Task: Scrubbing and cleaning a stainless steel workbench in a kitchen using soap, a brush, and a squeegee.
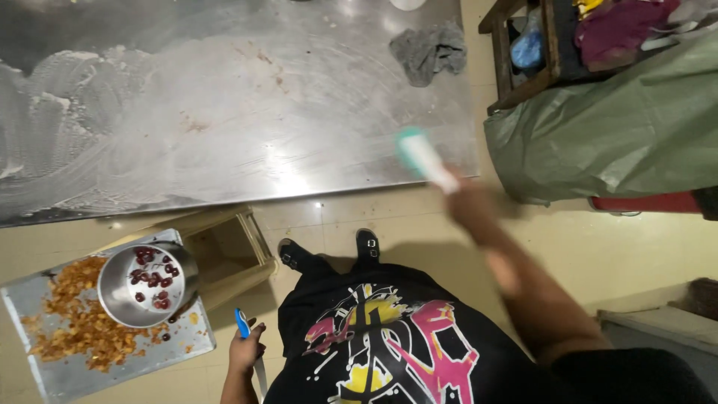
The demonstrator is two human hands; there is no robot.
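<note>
My right hand is blurred with motion at the near edge of a steel table, closed on a white tool with a teal end that points out over the tabletop. My left hand hangs low by my hip and grips a knife with a blue handle, its blade pointing down. To the left of that hand a steel bowl with several dark red cherries sits on a metal tray strewn with orange-brown scraps.
The tray rests on a wooden stool. A grey rag lies on the table's far right. A green sack and a wooden crate with cloths stand at the right on the tiled floor.
</note>
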